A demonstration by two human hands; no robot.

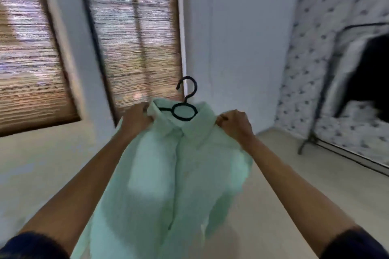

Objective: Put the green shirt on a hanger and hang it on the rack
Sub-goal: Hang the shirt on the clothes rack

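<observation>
A pale green shirt (pixel 168 174) hangs in front of me, front side facing me, on a black hanger (pixel 185 109) whose hook and ring stick up out of the collar. My left hand (pixel 136 118) grips the shirt's left shoulder beside the collar. At the other shoulder, my right hand (pixel 235 122) pinches the cloth. Both arms are stretched forward. A black metal rack (pixel 328 82) stands at the right, well apart from the shirt, with a dark garment (pixel 370 73) on it.
Two windows with brown blinds (pixel 134 33) fill the left wall. A white wall corner (pixel 231 48) lies straight ahead. Patterned wallpaper (pixel 315 27) is behind the rack. The rack's foot (pixel 305 145) rests on pale floor (pixel 294 185). The view is motion-blurred.
</observation>
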